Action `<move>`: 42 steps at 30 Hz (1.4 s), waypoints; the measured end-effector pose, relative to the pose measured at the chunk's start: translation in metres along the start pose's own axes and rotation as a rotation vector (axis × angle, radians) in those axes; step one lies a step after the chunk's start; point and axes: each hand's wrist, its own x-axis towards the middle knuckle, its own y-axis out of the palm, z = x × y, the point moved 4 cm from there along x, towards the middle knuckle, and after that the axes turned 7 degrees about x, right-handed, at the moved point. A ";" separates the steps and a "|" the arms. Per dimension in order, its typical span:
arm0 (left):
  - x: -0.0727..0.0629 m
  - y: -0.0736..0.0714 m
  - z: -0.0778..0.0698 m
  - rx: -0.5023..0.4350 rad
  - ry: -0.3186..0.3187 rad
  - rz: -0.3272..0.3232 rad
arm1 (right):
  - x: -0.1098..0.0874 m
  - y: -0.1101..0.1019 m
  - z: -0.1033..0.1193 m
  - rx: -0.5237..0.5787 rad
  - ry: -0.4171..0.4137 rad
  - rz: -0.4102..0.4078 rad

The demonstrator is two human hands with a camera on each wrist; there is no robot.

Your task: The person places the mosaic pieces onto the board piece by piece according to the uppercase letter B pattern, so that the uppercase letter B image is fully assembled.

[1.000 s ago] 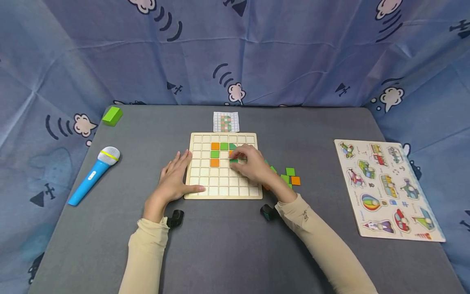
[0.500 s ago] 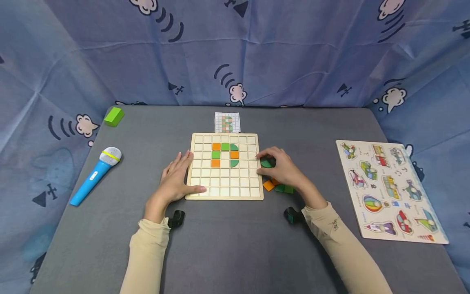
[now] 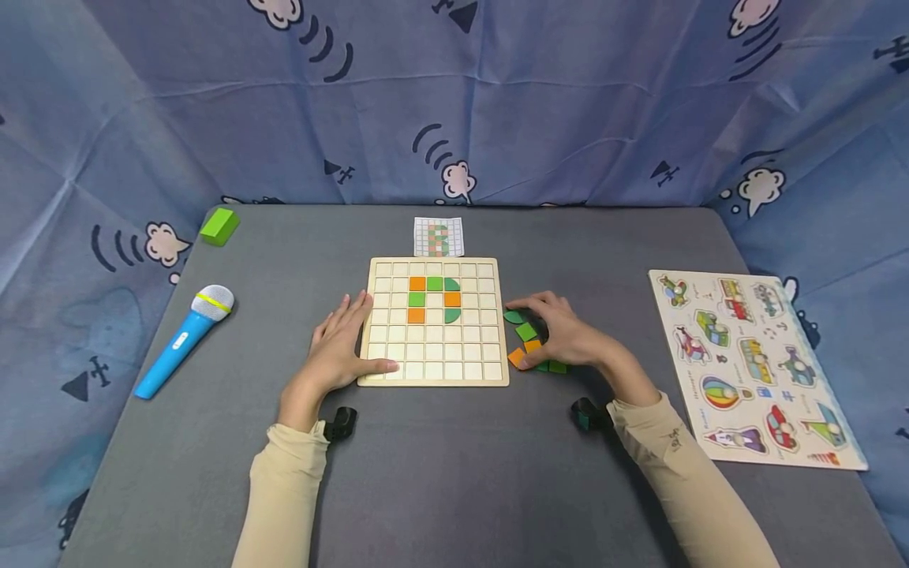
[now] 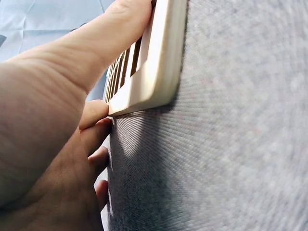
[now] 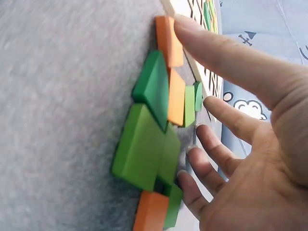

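A pale wooden grid board (image 3: pixel 383 353) lies mid-table, with orange squares (image 3: pixel 417 315), green squares (image 3: pixel 435 283) and green quarter-round tiles (image 3: pixel 452 315) set in its cells. My left hand (image 3: pixel 338 347) rests at its left edge, fingers spread and thumb (image 4: pixel 115 24) lying over the near corner. To the right of the board, my right hand (image 3: pixel 568 335) hovers with fingers apart over a loose heap of tiles. Its thumb (image 5: pixel 231 57) is by an orange tile (image 5: pixel 168 41); green squares (image 5: pixel 139 147) and a dark green curved tile (image 5: pixel 153 89) lie close by. Nothing is held.
Behind the board lies a small printed pattern card (image 3: pixel 438 237). On the left are a blue toy microphone (image 3: pixel 186 339) and a green block (image 3: pixel 219 226). A picture puzzle board (image 3: pixel 756 371) takes up the right side. A patterned cloth (image 3: pixel 554 102) hangs behind the table.
My right hand has left a green quarter-round tile on the board and moved right to the loose tiles, its fingers spreading over them. My left hand stays put.
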 end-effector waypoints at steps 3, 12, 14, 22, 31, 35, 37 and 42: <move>0.000 0.000 0.000 0.001 0.006 -0.001 | -0.002 -0.001 -0.003 -0.033 0.011 0.007; 0.001 0.001 0.001 0.003 0.009 -0.001 | -0.014 -0.011 -0.005 -0.143 0.054 0.042; 0.001 0.001 0.000 0.004 0.014 -0.002 | -0.018 -0.014 -0.006 -0.167 0.074 0.052; 0.001 0.000 0.000 0.011 0.021 -0.002 | -0.024 -0.016 -0.013 -0.142 0.096 0.034; 0.000 0.000 0.000 -0.003 0.027 -0.003 | -0.024 -0.013 -0.014 -0.049 0.048 -0.026; 0.001 0.000 0.001 0.002 0.025 -0.001 | -0.023 -0.011 -0.016 -0.016 0.000 -0.079; 0.002 0.000 0.001 0.009 0.026 0.000 | -0.022 -0.010 -0.018 -0.008 -0.014 -0.105; 0.002 0.000 0.000 0.018 0.022 0.006 | -0.021 -0.008 -0.018 -0.022 -0.008 -0.138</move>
